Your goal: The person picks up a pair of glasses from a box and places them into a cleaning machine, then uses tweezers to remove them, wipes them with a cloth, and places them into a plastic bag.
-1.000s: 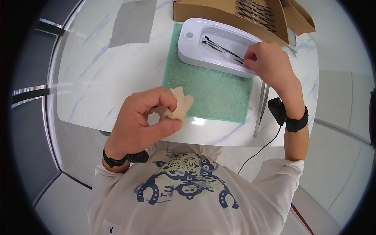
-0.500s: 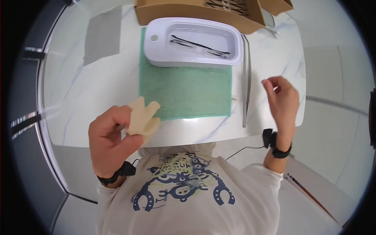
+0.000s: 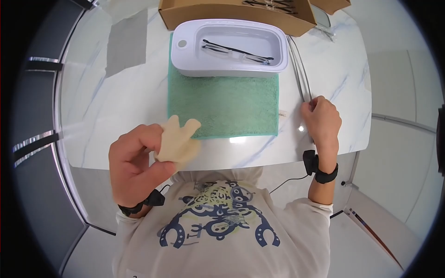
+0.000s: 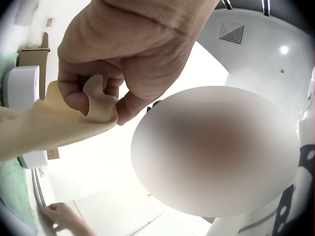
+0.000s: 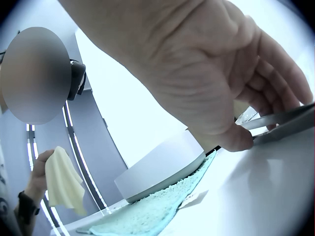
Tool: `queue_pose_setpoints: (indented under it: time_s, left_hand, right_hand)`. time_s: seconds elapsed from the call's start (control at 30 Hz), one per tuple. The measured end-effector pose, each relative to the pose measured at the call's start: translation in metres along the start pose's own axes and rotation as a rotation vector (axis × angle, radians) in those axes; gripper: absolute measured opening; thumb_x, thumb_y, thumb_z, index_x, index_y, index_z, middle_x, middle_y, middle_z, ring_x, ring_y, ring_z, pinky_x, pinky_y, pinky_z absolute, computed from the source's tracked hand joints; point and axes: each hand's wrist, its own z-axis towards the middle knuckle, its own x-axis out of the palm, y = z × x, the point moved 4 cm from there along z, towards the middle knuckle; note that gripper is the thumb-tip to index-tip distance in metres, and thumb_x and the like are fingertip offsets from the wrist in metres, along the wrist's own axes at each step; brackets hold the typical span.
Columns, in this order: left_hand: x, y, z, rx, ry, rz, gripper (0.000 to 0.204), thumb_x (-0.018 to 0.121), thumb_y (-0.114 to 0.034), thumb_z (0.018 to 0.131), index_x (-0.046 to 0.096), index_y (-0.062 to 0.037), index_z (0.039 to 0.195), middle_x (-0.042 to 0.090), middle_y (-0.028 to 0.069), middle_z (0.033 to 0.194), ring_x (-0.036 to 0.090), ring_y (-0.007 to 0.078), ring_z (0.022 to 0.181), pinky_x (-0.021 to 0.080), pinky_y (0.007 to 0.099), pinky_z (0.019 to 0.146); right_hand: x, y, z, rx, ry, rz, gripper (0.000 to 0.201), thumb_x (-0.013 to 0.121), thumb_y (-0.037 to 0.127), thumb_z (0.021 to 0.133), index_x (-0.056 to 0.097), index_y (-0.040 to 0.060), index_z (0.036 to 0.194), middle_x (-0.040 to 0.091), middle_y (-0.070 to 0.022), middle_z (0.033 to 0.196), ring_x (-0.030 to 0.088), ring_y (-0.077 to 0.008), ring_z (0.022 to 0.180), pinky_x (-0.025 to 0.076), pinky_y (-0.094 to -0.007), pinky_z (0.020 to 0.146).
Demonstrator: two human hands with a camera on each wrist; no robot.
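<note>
In the head view my left hand (image 3: 135, 162) pinches a beige cloth (image 3: 178, 141) between thumb and fingers, near the table's front edge. The cloth hangs loosely, as the right wrist view shows. To the right of the green towel, my right hand (image 3: 323, 121) grips the near end of long metal tweezers (image 3: 297, 74); their two arms stand slightly apart and lie along the table. The right wrist view has the thumb (image 5: 237, 137) on one side of the metal. A pair of eyeglasses (image 3: 236, 49) with dark temples lies inside the white basin (image 3: 227, 71).
The basin stands on the back part of the green towel (image 3: 222, 106). Behind it is a cardboard box (image 3: 232, 19) with several pairs of eyeglasses. A grey cloth (image 3: 127, 42) lies at the back left. A cable (image 3: 287, 181) hangs from the right wrist strap.
My right hand has left the basin and moved down and right to the tweezers, which it now grips, their arms slightly spread. The left hand, still pinching the cloth, has shifted left in view.
</note>
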Motion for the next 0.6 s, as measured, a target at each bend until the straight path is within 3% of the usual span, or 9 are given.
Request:
queue_pose_setpoints:
  time_s: [0.1, 0.27, 0.43, 0.6]
  left_hand:
    - [0.006, 0.002, 0.003, -0.017, 0.039, -0.015, 0.019, 0.071, 0.006, 0.073, 0.062, -0.001, 0.088, 0.066, 0.0047, 0.084, 0.057, 0.0138, 0.078, 0.042, 0.0282, 0.076]
    - [0.006, 0.001, 0.003, 0.025, 0.103, 0.016, 0.019, 0.072, 0.008, 0.075, 0.062, -0.0008, 0.088, 0.065, 0.0045, 0.085, 0.057, 0.0128, 0.078, 0.043, 0.0261, 0.075]
    - [-0.002, 0.003, 0.005, -0.021, 0.044, 0.022, 0.019, 0.073, 0.007, 0.074, 0.06, -0.0012, 0.086, 0.063, 0.0034, 0.084, 0.056, 0.0124, 0.077, 0.043, 0.0256, 0.075]
    - [-0.007, 0.011, 0.009, -0.046, 0.029, 0.033, 0.02, 0.072, 0.007, 0.073, 0.06, -0.002, 0.085, 0.062, 0.0029, 0.083, 0.055, 0.0116, 0.076, 0.043, 0.0254, 0.074]
  right_hand:
    - [0.001, 0.007, 0.001, -0.084, -0.133, -0.015, 0.027, 0.067, 0.027, 0.088, 0.069, 0.0016, 0.096, 0.073, -0.0157, 0.092, 0.07, -0.035, 0.081, 0.055, -0.0451, 0.07]
    - [0.0, -0.003, 0.002, -0.161, -0.155, -0.022, 0.025, 0.068, 0.024, 0.087, 0.068, 0.0014, 0.098, 0.072, -0.0171, 0.088, 0.07, -0.0361, 0.08, 0.054, -0.0446, 0.069]
    - [-0.021, -0.035, -0.016, -0.214, -0.13, 0.088, 0.022, 0.067, 0.019, 0.09, 0.067, 0.0013, 0.102, 0.07, -0.0174, 0.086, 0.068, -0.0373, 0.078, 0.052, -0.0432, 0.066]
    - [-0.067, -0.031, -0.04, -0.286, -0.331, 0.184, 0.021, 0.06, 0.007, 0.096, 0.067, 0.0008, 0.115, 0.066, -0.012, 0.088, 0.059, -0.025, 0.063, 0.046, -0.0324, 0.057]
